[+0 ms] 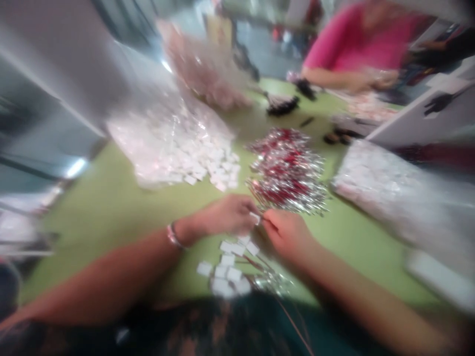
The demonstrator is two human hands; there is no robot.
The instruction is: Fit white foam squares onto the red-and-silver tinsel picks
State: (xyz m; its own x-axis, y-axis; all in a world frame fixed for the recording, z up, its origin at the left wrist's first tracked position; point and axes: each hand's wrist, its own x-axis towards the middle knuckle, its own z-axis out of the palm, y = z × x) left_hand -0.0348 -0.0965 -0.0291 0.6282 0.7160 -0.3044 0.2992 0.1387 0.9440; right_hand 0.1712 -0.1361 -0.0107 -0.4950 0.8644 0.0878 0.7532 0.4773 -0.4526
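My left hand (232, 215), with a bracelet at its wrist, has its fingers closed on a small white square piece (255, 218). Against it, my right hand (287, 232) is pinched shut; what sits between its fingers is too blurred to name. Just beyond both hands lies a pile of thin red strands with shiny silver ends (287, 170). Closer to my body, several white square pieces (227, 272) are gathered on the green table (111, 212), some joined to thin reddish strands. Beside them is a small silvery bunch (274, 283).
A clear plastic bag (148, 133) spills white pieces at the left. Behind it stands a pinkish bag (208, 69). Another full plastic bag (393, 183) lies at the right. Across the table, a person in a pink top (356, 44) works with both hands near a pale panel (419, 111).
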